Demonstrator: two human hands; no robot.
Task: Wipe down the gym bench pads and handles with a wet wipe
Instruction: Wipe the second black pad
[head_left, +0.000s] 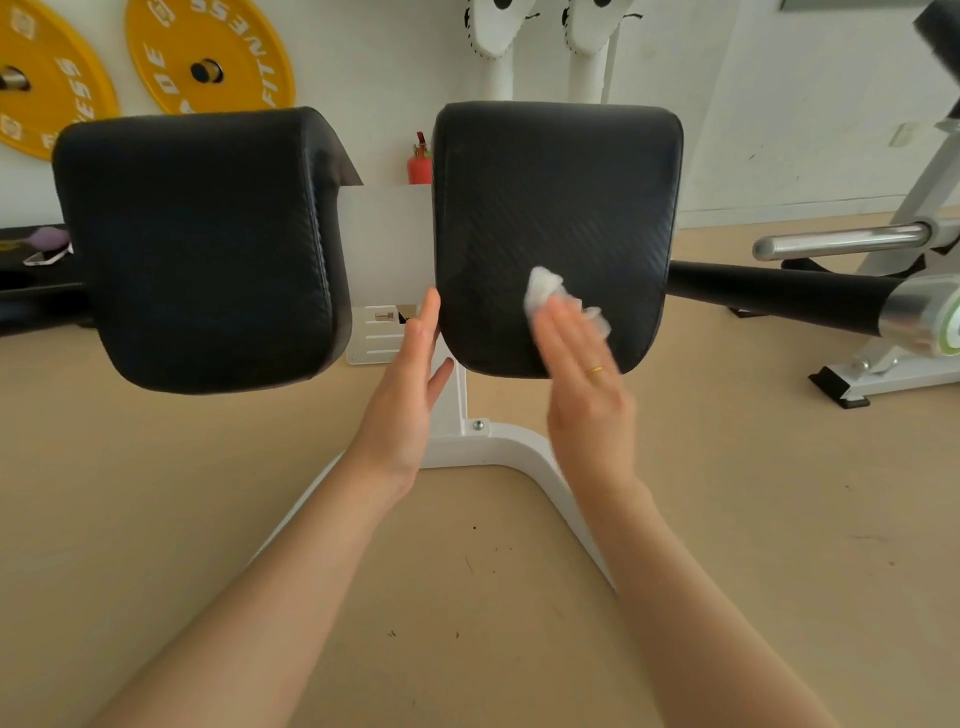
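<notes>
Now the right hand (584, 374) presses the wet wipe (545, 293) flat-fingered on the right pad (556, 208); the left hand (410, 389), fingers straight, steadies its edge. Overlapping strokes should reach the corners.

White wall (779, 104), tan floor (156, 493), yellow plates (208, 57), perhaps wall-hung.

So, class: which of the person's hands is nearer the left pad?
Left. The left hand is in the gap between the pads, a little right of the left pad. The right hand presses the wipe on the right pad, farther away.
</notes>
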